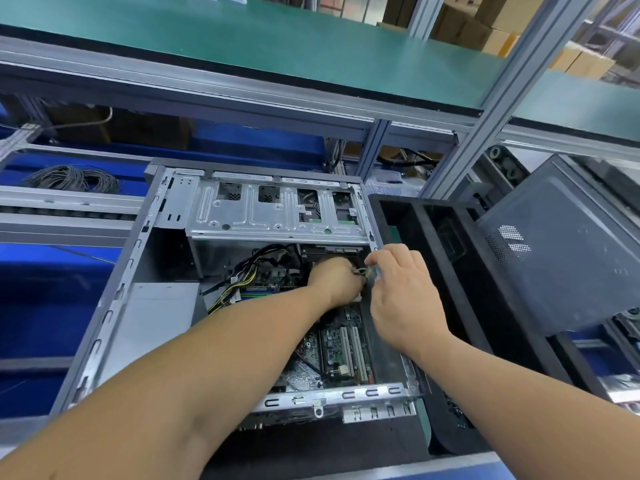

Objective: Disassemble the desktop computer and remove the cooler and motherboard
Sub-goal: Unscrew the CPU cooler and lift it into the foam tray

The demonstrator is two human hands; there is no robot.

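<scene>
The two bare forearms fill the near edge of the view and reach into the open computer case [104, 327], which lies on its side on the bench [460, 462]. The left hand [334, 280] is buried deep by the case's right wall, fingers curled down around something dark; exactly what it grips is hidden by the hand itself. The right hand [403, 296] comes in over the wall, thumb and fingers pinching a small looped cable or connector [362, 271] right where the two hands meet. Below them the green motherboard [343, 348] is screwed flat in the case floor, its white slots showing, and the cooler is probably under the left hand, though it cannot be seen. To the left a bundle of yellow and black power wires [239, 284] drapes onto the board, with the silver drive cage [277, 209] above. Outside the case, a black side panel [450, 258] leans just beside the right wall and another dark chassis [561, 244] stands further right. The likely risk: tugging the cable by its wires rather than its plug could tear the header or bend pins, and a wrist dragged across the case's stamped metal edge could be cut.
</scene>
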